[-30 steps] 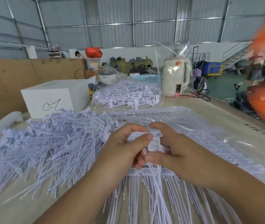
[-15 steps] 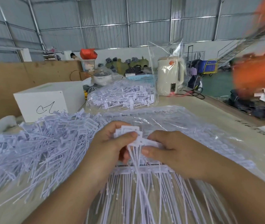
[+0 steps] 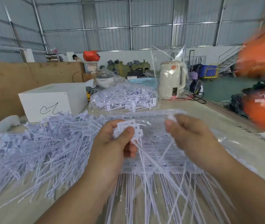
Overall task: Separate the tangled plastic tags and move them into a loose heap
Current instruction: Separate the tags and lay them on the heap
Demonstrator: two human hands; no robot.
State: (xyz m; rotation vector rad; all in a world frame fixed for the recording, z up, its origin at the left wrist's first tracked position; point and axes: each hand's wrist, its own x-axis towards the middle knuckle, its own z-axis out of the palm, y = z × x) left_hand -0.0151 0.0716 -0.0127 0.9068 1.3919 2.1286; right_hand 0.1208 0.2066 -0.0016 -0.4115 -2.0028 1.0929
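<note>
**A:** Starting at the left, where do the freed ones go?

**B:** Onto the loose heap (image 3: 36, 149), which sprawls over the left part of the table (image 3: 212, 113). I'd toss each handful there rather than lay it neatly, so the stems don't lock together again.

**A:** And the hands?

**B:** The left hand (image 3: 112, 146) has its thumb and fingers (image 3: 129, 132) clamped on a small bunch of tag heads (image 3: 128, 128), stems trailing down toward the person. The right hand (image 3: 188, 135) is apart from it, fingers pinched on what looks like a single tag (image 3: 171, 118), though blur makes that hard to confirm. I'd pull that one sideways and slightly up, along its stem, while the left keeps its grip firm near the heads. A slow, steady draw should stop the thin stems snagging or snapping.

**A:** What lies under the hands?

**B:** A clear plastic bag (image 3: 160, 160) of tags still joined in rows, their stems fanning toward the near edge. That is the stock left to work through.

**A:** Farther back and to the right?

**B:** A white box (image 3: 51, 101) behind the heap, a second full bag of tags (image 3: 123, 99), then a cream kettle (image 3: 172, 81) in plastic wrap. It's a metal-walled warehouse; blurred orange shapes (image 3: 262, 81) crowd the right edge, unidentifiable.
</note>
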